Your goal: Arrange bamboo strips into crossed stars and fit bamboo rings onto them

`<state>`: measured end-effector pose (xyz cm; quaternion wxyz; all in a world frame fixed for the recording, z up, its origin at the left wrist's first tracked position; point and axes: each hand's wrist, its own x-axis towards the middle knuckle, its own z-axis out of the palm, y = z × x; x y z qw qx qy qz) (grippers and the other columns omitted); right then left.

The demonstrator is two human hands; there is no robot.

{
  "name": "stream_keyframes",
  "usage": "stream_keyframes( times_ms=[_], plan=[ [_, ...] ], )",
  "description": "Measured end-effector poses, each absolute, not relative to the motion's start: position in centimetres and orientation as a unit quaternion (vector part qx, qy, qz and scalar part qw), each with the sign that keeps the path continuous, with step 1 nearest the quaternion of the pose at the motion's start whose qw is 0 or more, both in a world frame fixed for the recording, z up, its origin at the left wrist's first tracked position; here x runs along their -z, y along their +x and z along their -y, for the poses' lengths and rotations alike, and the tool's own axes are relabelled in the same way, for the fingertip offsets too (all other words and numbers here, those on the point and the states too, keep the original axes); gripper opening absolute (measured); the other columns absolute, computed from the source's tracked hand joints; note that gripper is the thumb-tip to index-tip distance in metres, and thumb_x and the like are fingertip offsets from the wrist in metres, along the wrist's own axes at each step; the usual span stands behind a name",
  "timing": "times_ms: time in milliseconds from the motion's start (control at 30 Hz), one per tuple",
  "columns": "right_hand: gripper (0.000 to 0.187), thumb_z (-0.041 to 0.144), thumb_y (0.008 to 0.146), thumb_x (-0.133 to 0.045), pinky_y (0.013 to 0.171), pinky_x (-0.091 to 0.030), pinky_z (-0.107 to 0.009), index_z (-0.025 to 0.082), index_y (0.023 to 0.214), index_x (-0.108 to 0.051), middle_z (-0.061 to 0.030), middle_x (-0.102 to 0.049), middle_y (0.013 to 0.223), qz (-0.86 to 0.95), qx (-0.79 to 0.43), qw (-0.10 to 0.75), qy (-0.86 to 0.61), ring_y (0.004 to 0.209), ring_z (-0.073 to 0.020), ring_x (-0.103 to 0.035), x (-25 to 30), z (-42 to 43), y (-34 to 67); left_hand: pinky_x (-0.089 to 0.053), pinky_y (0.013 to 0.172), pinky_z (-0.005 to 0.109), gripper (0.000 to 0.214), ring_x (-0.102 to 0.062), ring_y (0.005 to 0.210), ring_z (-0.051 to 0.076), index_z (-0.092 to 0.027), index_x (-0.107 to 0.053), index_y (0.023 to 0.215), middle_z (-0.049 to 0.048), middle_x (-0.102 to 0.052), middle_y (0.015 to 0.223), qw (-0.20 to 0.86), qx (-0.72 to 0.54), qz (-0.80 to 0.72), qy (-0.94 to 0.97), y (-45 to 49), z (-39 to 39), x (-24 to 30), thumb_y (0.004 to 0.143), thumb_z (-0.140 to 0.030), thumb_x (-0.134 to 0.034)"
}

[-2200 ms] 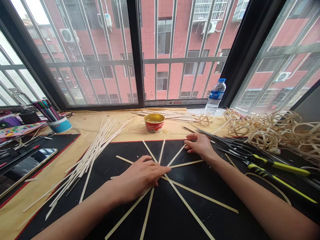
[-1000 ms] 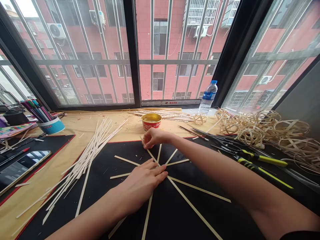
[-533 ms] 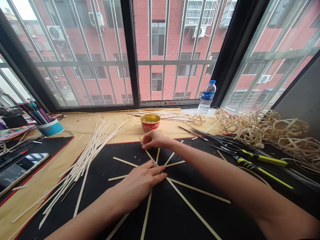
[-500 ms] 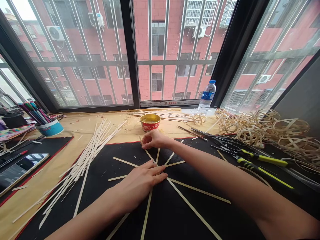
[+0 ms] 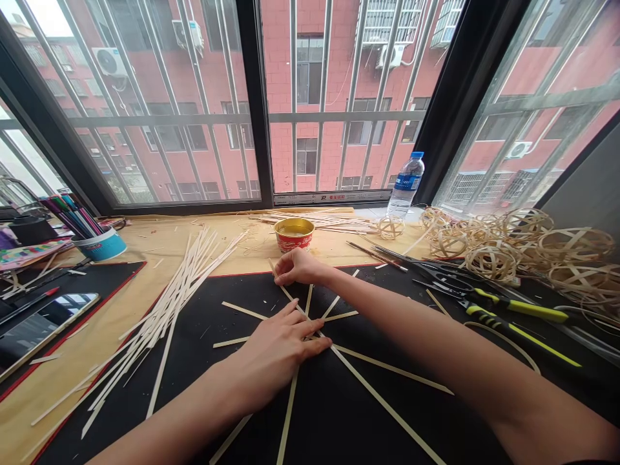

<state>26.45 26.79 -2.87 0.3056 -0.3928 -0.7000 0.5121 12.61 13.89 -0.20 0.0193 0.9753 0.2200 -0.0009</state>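
Observation:
Several thin bamboo strips [image 5: 387, 368] lie crossed like a star on a black mat [image 5: 339, 420]. My left hand [image 5: 276, 352] lies flat on the crossing point, fingers stretched out, pressing the strips down. My right hand [image 5: 298, 267] reaches across to the far end of one strip near the mat's far edge, fingers curled and pinching that strip's end. A red and gold bowl [image 5: 294, 234] stands just beyond my right hand.
A loose bundle of strips [image 5: 179, 290] lies at left. Yellow-handled cutters [image 5: 513, 316], scissors and woven bamboo balls [image 5: 489, 261] are at right. A water bottle [image 5: 405, 184] stands by the window. A pen cup [image 5: 99, 242] and phone [image 5: 43, 326] sit far left.
My right hand moved from the right side of the star to the far end of a strip and pinched it. My left hand has stayed on the crossing.

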Motion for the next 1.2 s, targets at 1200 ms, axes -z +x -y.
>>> stream_keyframes(
  times_ms=[1200],
  plan=[
    [0.02,0.001,0.056,-0.074,0.053,-0.05,-0.022,0.014,0.059,-0.06,0.0044,-0.058,0.053,0.63,-0.546,0.36,-0.419,0.051,-0.0095,-0.055,2.6,-26.6,24.5,-0.012,0.115,0.059,0.032,-0.059,0.108,0.021,-0.023,-0.06,0.11,0.0034,-0.064,0.12,-0.001,-0.052,-0.237,0.97,12.7,-13.6,0.6,0.087,-0.003,-0.048]
  ],
)
